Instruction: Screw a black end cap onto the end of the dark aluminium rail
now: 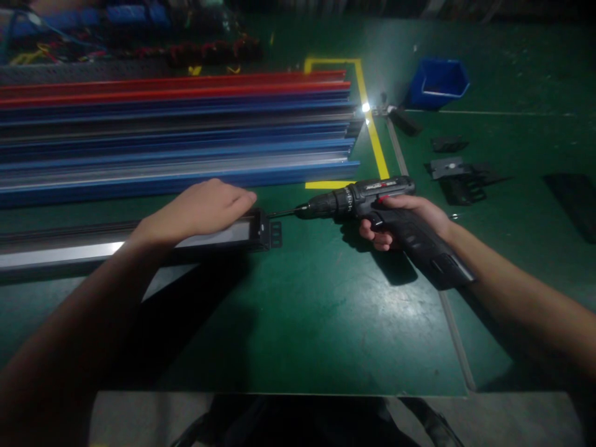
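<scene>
My right hand (400,217) grips a black cordless drill (344,200), forefinger along its body and the other fingers round the handle. The drill lies level, its long bit pointing left and meeting the black end cap (263,230) of a long bar. That bar, a dark profile with a pale strip (223,237) along it, runs in from the left edge. A slotted bracket (276,234) sticks out from the cap. Over the bar's right end lies my left hand (205,208), closed round its top; the fingertips are hidden behind it.
Red and blue profiles (186,171) lie in a row behind the bar, beside yellow tape (372,136). At the back right stand a blue bin (437,84) and several dark brackets (449,167). A shiny tool (395,115) lies near the tape. The green table (326,335) ends in front.
</scene>
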A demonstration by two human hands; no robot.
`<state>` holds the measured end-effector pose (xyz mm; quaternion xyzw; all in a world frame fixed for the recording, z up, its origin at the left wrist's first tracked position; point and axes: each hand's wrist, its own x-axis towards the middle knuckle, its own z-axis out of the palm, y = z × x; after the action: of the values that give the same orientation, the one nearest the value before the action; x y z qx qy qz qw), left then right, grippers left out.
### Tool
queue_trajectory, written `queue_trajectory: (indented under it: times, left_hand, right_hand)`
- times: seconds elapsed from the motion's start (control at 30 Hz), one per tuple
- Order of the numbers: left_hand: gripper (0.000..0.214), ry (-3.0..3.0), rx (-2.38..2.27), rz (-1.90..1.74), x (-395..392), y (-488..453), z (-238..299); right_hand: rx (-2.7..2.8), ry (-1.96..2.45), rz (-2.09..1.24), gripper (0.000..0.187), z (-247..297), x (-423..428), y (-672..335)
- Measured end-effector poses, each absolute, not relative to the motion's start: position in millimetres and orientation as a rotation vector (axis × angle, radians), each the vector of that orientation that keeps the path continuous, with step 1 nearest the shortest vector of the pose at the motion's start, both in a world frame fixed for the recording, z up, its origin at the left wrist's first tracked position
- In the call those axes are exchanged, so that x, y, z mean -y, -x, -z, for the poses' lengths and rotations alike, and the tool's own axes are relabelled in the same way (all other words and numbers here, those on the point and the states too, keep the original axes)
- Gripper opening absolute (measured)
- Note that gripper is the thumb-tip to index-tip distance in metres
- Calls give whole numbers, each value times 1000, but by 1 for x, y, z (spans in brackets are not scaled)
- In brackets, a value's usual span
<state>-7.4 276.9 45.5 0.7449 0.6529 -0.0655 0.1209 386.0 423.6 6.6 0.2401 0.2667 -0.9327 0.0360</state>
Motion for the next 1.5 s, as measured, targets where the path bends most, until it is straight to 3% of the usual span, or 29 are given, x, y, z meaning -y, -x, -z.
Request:
queue_trajectory:
  times: [0.8, 1.5]
  left_hand:
    - [63, -2207, -1883, 179, -277, 9, -44]
    - [56, -2173, -1884, 171, -275, 0, -54]
  right_hand:
    - [-815, -877, 2858, 36, -9, -422, -385]
    - [-716, -632, 2893, 42, -1, -427, -388]
